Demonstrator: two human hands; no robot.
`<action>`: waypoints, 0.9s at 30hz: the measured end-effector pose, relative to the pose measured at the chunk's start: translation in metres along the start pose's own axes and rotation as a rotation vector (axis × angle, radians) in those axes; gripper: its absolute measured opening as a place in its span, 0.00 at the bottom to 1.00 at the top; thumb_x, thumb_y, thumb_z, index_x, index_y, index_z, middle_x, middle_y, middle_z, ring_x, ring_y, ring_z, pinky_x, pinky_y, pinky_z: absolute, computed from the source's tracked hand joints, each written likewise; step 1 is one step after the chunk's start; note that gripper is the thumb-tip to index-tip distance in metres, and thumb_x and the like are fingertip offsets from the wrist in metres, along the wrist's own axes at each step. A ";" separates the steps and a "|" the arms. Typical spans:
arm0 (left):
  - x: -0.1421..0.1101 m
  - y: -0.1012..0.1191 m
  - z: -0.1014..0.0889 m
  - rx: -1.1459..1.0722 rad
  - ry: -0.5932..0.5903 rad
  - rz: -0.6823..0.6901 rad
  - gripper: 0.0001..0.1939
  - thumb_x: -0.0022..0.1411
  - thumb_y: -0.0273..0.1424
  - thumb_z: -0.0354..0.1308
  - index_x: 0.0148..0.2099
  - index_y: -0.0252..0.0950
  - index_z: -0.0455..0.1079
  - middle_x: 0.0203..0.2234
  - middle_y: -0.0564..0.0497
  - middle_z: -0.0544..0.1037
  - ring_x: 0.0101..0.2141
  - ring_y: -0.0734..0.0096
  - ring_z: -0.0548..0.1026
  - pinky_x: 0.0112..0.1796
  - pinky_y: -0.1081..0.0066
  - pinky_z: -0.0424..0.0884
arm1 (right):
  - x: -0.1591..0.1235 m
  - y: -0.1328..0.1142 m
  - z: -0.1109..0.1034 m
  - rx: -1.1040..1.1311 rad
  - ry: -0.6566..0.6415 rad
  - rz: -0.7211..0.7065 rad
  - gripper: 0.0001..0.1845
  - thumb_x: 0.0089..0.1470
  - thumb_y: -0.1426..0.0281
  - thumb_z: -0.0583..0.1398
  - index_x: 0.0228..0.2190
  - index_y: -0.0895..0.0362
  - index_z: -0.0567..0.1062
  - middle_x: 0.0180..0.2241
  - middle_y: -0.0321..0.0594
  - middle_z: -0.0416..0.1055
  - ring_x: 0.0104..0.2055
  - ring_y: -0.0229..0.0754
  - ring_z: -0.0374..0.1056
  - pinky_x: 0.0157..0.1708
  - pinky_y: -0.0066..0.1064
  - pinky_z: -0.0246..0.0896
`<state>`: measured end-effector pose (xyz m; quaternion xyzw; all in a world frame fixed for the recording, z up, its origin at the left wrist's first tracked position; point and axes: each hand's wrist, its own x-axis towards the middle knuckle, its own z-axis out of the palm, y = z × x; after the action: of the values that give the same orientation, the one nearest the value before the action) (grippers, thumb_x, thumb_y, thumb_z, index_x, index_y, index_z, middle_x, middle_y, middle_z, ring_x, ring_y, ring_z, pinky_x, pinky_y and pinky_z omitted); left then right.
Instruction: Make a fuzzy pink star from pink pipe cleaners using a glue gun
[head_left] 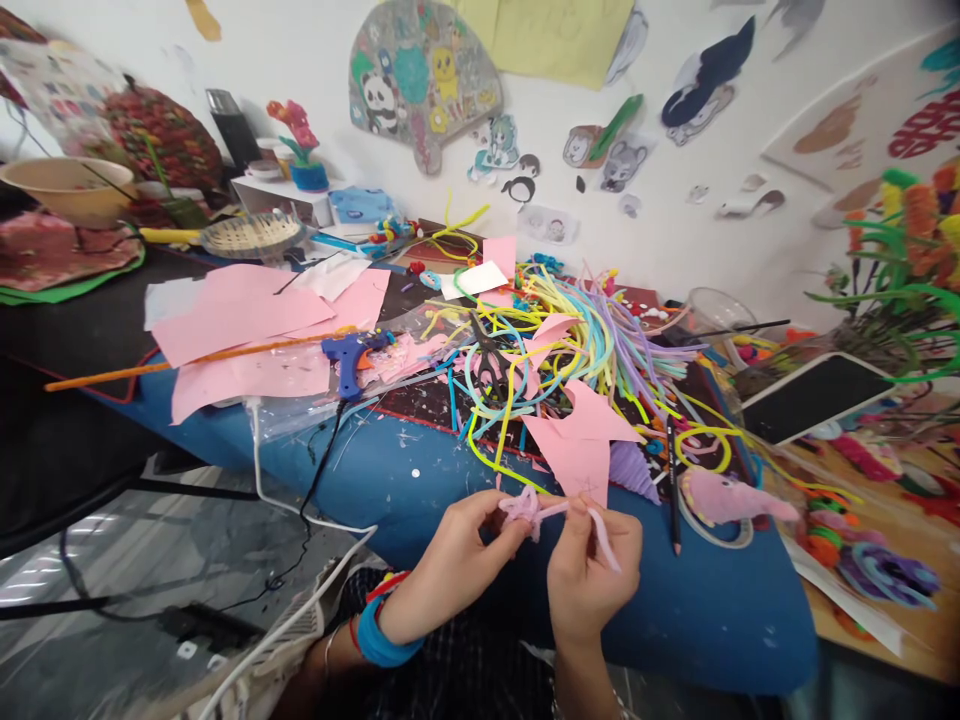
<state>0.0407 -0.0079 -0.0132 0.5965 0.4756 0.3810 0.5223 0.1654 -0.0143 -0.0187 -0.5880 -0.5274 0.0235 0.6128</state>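
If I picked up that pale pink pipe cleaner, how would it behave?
The pale pink pipe cleaner would probably feel light, being thin. It likely bends yet holds shape, given the curled loops in the left hand.

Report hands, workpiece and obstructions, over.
Left hand pinching looped pink pipe cleaner. Right hand holding its strand. Pink paper close beyond, blocking neither hand.

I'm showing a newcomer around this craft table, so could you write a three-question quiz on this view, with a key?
1. True or false: the glue gun lies to the left of the scissors.
2. What colour is the wide wristband on the left arm? (a) yellow (b) blue (c) green
3. What do the left hand and right hand both hold?

Key: 1. True. 2. b. 3. A pale pink pipe cleaner.
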 end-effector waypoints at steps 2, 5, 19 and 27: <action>0.000 -0.001 0.001 0.003 0.007 -0.001 0.11 0.64 0.36 0.55 0.36 0.33 0.73 0.26 0.51 0.74 0.27 0.72 0.70 0.30 0.74 0.65 | 0.001 -0.002 0.001 -0.011 0.066 0.017 0.05 0.59 0.70 0.58 0.32 0.57 0.69 0.24 0.40 0.74 0.25 0.41 0.73 0.28 0.31 0.67; 0.001 -0.003 0.001 -0.008 0.003 -0.002 0.11 0.64 0.36 0.56 0.35 0.33 0.72 0.25 0.51 0.73 0.26 0.72 0.69 0.30 0.74 0.64 | 0.006 -0.006 0.002 -0.071 0.132 -0.002 0.11 0.61 0.68 0.57 0.27 0.57 0.70 0.22 0.41 0.72 0.24 0.42 0.70 0.28 0.35 0.66; 0.007 0.003 -0.003 -0.447 -0.041 -0.081 0.11 0.60 0.36 0.60 0.32 0.32 0.70 0.21 0.52 0.75 0.24 0.72 0.73 0.30 0.73 0.69 | -0.002 0.000 -0.006 0.428 -0.087 0.069 0.05 0.57 0.77 0.59 0.35 0.56 0.70 0.32 0.38 0.76 0.35 0.41 0.74 0.37 0.37 0.68; 0.012 0.004 -0.001 -0.765 0.136 -0.130 0.11 0.56 0.35 0.66 0.29 0.32 0.72 0.20 0.53 0.74 0.23 0.76 0.70 0.29 0.76 0.67 | -0.004 -0.003 -0.006 0.723 -0.118 0.585 0.06 0.58 0.66 0.61 0.36 0.54 0.69 0.24 0.32 0.74 0.21 0.34 0.65 0.24 0.27 0.63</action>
<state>0.0440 0.0040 -0.0096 0.3010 0.3695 0.5354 0.6973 0.1657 -0.0217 -0.0176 -0.4583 -0.3315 0.4109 0.7150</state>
